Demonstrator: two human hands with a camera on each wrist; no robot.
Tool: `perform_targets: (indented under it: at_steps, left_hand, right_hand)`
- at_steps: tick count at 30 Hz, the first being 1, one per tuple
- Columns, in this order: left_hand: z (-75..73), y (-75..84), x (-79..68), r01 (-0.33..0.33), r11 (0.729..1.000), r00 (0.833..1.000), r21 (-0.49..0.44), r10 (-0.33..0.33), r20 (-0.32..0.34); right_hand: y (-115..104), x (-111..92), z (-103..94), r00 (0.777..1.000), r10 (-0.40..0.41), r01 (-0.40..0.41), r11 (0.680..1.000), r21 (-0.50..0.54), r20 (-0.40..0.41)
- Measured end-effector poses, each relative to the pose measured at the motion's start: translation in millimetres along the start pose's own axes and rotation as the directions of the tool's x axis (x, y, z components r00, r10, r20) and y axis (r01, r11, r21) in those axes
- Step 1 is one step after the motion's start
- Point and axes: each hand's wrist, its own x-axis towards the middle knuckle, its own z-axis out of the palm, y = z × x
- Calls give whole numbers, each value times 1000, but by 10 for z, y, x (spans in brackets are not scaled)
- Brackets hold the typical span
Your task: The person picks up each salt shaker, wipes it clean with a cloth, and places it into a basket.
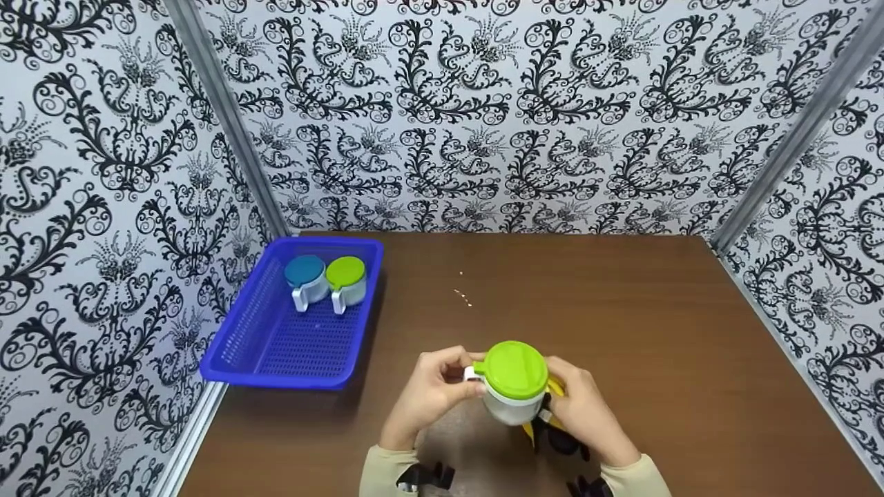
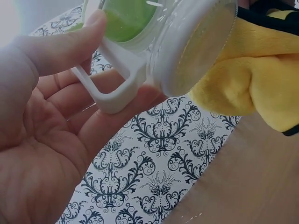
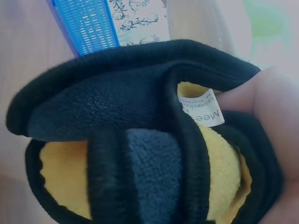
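Note:
My left hand (image 1: 431,391) grips a clear seasoning jar (image 1: 512,376) with a green lid by its white handle (image 2: 117,95). The jar is tilted, its lid facing the head camera. In the left wrist view its round base (image 2: 205,51) is turned toward a cloth (image 2: 252,74). My right hand (image 1: 585,408) holds this cloth, yellow on one side and dark grey on the other with black edging, bunched against the jar's right side. A white tag (image 3: 205,109) sticks out of its folds. The jar hides part of the right fingers in the head view.
A blue plastic basket (image 1: 276,379) stands at the left of the brown table (image 1: 587,297). Inside it are a blue-lidded jar (image 1: 305,273) and a green-lidded jar (image 1: 347,275). Small white specks (image 1: 463,297) lie mid-table. Patterned walls (image 1: 483,124) enclose the back and sides.

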Motion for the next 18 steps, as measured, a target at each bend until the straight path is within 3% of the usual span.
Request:
perform_targets:
  at_steps: [7,13,18]
  left_hand:
    - [16,-31,6,35,999,998,28,-33,-61]
    - [38,-50,8,77,997,988,1,-76,-131]
    - [54,91,26,71,997,980,-20,-73,-187]
  right_hand:
    - [-51,21,-32,997,8,-8,1000,-8,-79]
    - [-109,34,-43,985,-57,52,998,-32,-164]
    - [-173,35,-64,970,-89,90,996,-8,-226]
